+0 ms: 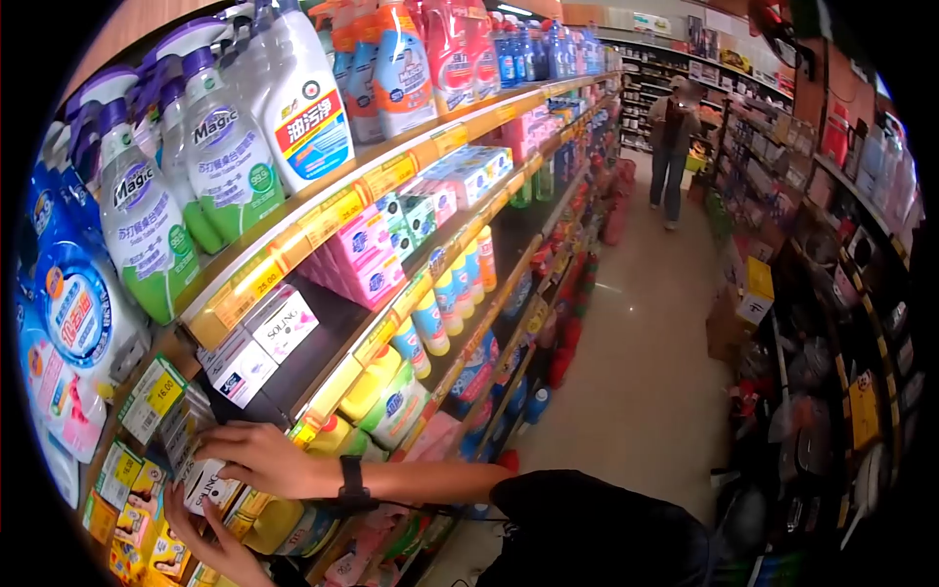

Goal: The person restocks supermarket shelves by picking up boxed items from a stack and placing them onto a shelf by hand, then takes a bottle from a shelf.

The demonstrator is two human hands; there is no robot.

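Observation:
At the lower left, my left hand (220, 548) is against a white SOLING box (207, 486), its fingers along the box's lower left side. My right hand (259, 460), with a black band on its wrist, reaches over the same box from above, fingers bent onto its upper edge. Both hands hold the box between them at the shelf. Two more white boxes, one marked SOLING (284, 326), stand on the shelf above. A green-edged price tag (155, 399) is just up and left of the hands.
Spray bottles (230, 147) line the top shelf. Pink tissue packs (362, 256) and cleaner bottles (430, 323) fill the lower shelves. The aisle floor (626, 323) runs ahead, where a person (672, 137) stands. Another shelf with a yellow box (758, 279) is on the right.

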